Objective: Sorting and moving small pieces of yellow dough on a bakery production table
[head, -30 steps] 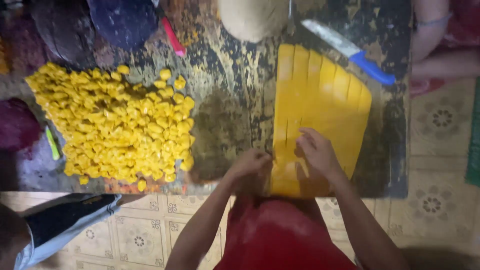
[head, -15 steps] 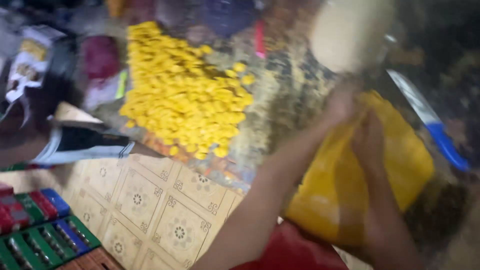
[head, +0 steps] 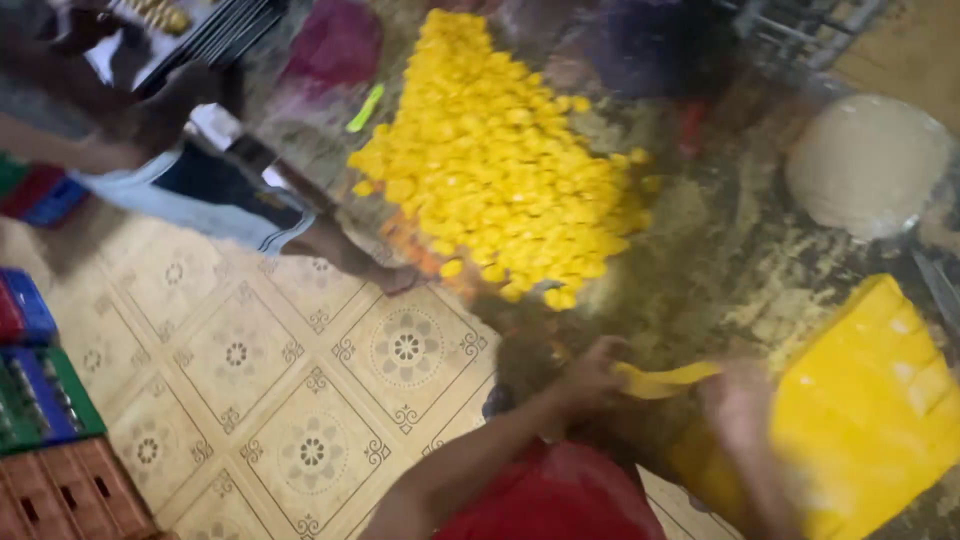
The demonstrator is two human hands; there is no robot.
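My left hand pinches one end of a thin yellow dough strip held just above the dark work mat. The strip's other end reaches my right hand, which is blurred and rests at the near left edge of a flat yellow dough sheet scored into strips. Whether the right hand grips anything is unclear. A big pile of small yellow cut pieces lies on the mat further away, to the left of the sheet.
A round beige dough lump sits at the far right. Another person sits at the left, with blue shorts and a leg stretched toward the pile. Coloured crates stand on the patterned tile floor.
The view has swung left and tilted. Both hands were on the yellow sheet; now my left hand holds a strip pulled away from it toward the pile.
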